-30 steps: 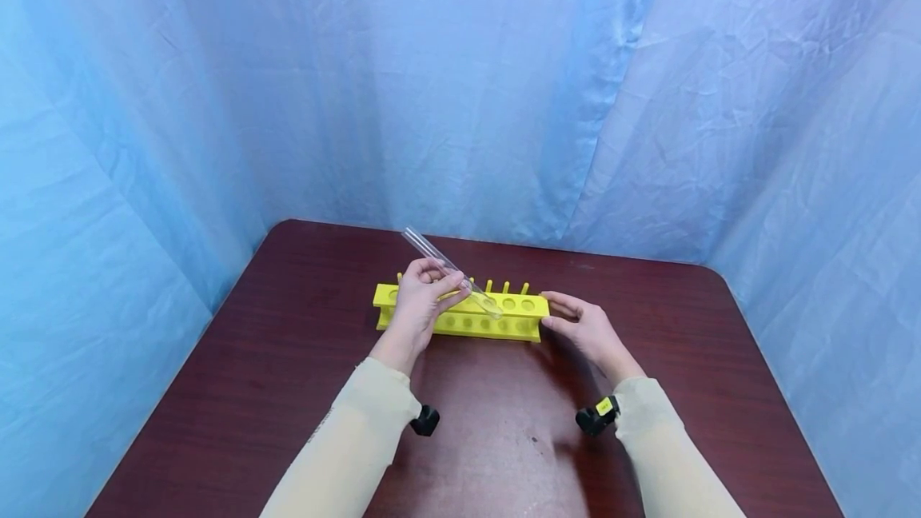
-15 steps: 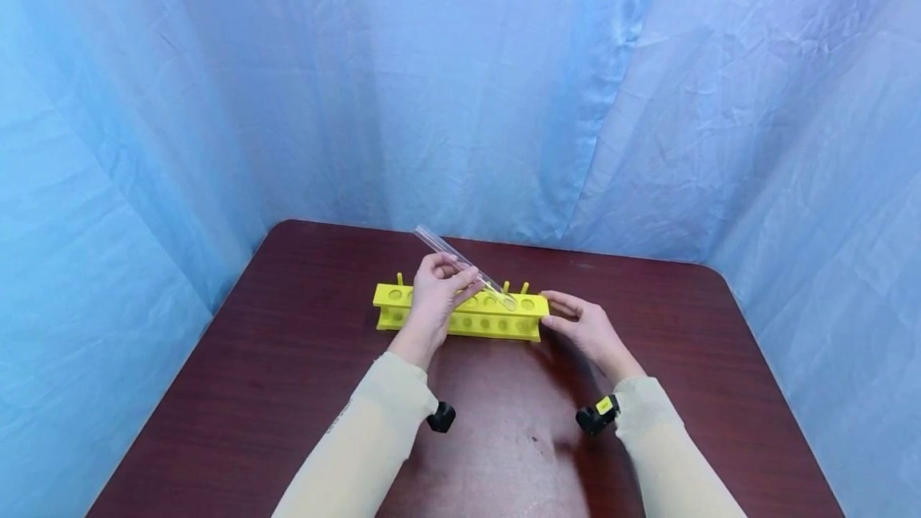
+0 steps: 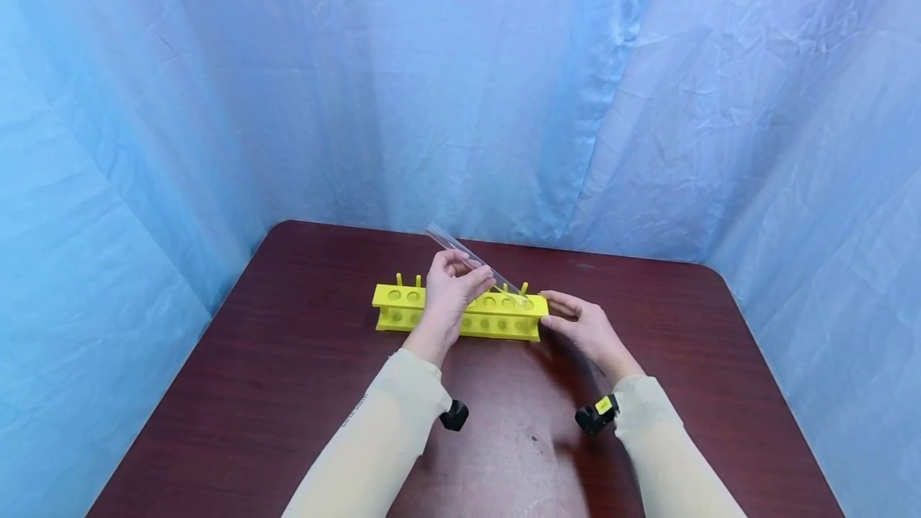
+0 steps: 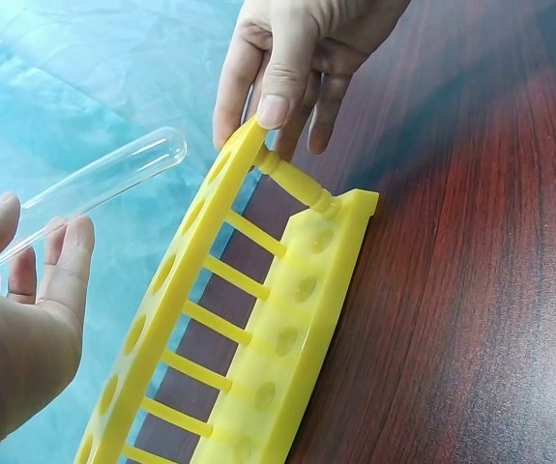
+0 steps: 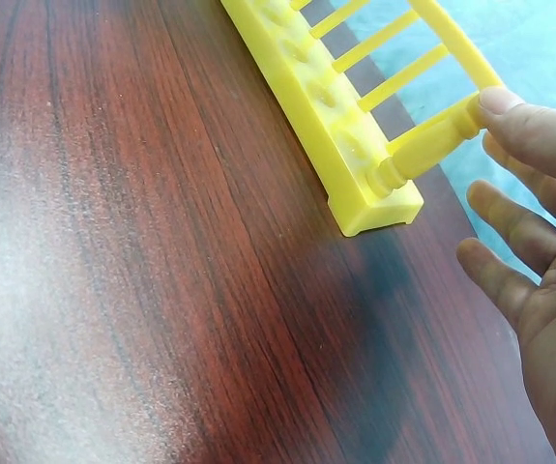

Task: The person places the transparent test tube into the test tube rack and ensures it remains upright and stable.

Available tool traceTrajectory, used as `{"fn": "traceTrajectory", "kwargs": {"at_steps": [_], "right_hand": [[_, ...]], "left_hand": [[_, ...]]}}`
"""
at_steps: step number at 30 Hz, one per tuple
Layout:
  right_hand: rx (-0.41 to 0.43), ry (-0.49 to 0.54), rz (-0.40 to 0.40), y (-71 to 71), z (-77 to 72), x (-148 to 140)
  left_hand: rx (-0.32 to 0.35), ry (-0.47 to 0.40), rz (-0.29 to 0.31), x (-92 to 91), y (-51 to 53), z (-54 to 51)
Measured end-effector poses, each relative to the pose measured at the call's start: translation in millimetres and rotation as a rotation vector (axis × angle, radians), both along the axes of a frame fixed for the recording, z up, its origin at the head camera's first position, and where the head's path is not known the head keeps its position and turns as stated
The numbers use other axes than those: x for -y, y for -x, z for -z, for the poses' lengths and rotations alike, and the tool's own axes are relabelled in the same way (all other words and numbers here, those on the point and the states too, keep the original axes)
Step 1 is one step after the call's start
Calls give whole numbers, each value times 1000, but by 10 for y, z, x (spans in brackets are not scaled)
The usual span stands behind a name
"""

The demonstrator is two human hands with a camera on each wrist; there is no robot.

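Note:
A clear test tube (image 4: 113,177) slants over the yellow test tube rack (image 3: 496,312), its rounded end pointing down to the right. My left hand (image 3: 450,298) pinches the tube between thumb and fingers, above the middle of the rack. In the head view the rounded end overlaps the holes near the rack's right end; the left wrist view shows it apart from the top plate. At that right end, my right hand (image 3: 586,332) grips the top corner with thumb and forefinger, the other fingers loose. Holes behind my left hand are hidden.
The rack stands on a dark red wooden table (image 3: 288,390), with several upright pegs along its back. Pale blue curtains (image 3: 475,86) hang behind and on both sides. A black wrist camera (image 3: 594,417) sits by the right sleeve.
My left hand has moved right along the rack with the test tube, from the middle holes toward the right end. My right hand and the rack have stayed in place.

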State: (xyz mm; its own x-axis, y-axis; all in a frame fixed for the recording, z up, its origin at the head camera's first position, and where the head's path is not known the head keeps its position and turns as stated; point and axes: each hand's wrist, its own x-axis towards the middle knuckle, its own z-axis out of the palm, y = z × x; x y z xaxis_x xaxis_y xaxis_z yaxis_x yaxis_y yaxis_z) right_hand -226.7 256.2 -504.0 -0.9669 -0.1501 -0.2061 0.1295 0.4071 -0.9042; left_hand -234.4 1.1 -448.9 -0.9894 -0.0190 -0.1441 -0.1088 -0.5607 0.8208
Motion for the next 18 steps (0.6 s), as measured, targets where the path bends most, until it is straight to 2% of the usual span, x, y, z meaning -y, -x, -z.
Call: {"fn": "traceTrajectory", "kwargs": {"at_steps": [5,10,18], "right_hand": [[-32,-15,-16,4,3,5],[-28,-21,-13,2,10,2],[-30,-11,-12,-10,0,6]], "left_hand": [[-10,28,-1,-41,21,-2],[-11,105,3,-77,22,-19],[-99,223,23,-119,19,-17]]}}
